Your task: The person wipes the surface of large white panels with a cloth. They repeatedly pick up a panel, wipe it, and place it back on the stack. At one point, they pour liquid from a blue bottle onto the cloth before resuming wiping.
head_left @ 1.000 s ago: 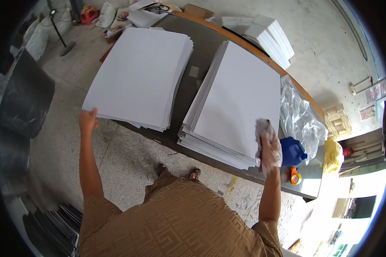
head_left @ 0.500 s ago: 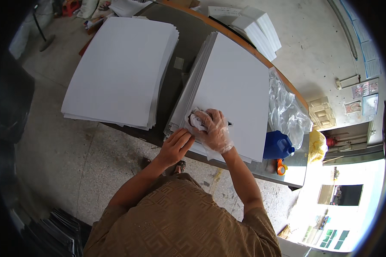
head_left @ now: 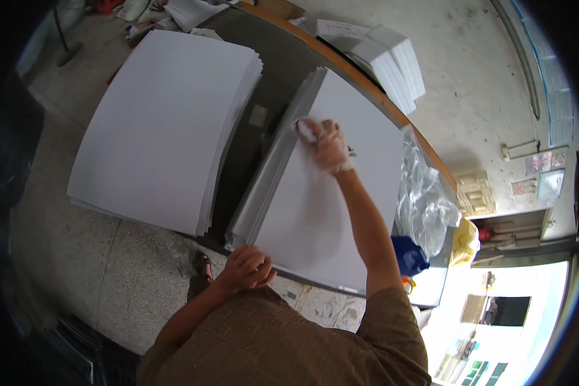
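Observation:
My right hand (head_left: 331, 149), in a clear plastic glove, is closed around a crumpled white cloth (head_left: 305, 130). It presses the cloth on the top white sheet of the right-hand stack (head_left: 302, 225), near that stack's left edge. A small dark mark shows on the sheet beside the glove. My left hand (head_left: 246, 267) is bare, with its fingers curled in, at the stack's near left corner. Nothing shows in it, and whether it touches the sheets I cannot tell. A second stack of large white sheets (head_left: 161, 128) lies to the left.
The dark table (head_left: 273, 77) has a wooden far edge. Clear plastic film (head_left: 424, 199), a blue jug (head_left: 408, 257) and an orange tape roll (head_left: 408, 284) lie at its right. White foam blocks (head_left: 392, 64) stand beyond the far edge, and a yellow bag (head_left: 464, 243) at the right.
My right hand has wiped away from me, up the sheet, with the cloth. My left hand has drawn back toward my body and curled its fingers. The view has shifted.

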Tool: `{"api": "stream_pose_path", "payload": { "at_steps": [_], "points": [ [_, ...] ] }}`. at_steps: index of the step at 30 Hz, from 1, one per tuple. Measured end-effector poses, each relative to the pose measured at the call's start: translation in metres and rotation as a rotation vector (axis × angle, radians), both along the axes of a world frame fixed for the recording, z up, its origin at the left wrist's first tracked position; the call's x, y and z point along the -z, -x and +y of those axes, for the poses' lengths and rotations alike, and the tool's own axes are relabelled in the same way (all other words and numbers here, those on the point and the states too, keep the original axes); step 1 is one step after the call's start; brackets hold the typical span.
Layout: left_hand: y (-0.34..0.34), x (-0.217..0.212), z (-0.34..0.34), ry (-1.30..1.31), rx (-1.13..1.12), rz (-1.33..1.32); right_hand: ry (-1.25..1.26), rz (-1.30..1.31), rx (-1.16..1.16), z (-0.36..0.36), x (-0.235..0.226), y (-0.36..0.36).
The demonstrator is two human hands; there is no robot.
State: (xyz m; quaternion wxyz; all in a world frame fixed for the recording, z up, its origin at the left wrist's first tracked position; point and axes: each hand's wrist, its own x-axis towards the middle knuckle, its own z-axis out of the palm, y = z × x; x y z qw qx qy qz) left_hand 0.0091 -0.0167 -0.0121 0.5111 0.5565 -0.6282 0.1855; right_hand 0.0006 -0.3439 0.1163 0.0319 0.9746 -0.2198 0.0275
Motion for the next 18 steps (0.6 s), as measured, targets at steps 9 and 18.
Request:
{"api": "stream_pose_path", "payload": {
  "at_steps": [9,18],
  "points": [
    [0.012,-0.008,0.016,-0.135,-0.104,-0.025,0.077,-0.199,0.35,-0.238,0.028,-0.088],
    [0.011,-0.013,0.01,-0.155,-0.112,0.001,0.129,-0.114,0.033,-0.114,0.028,-0.002]
  ]
}}
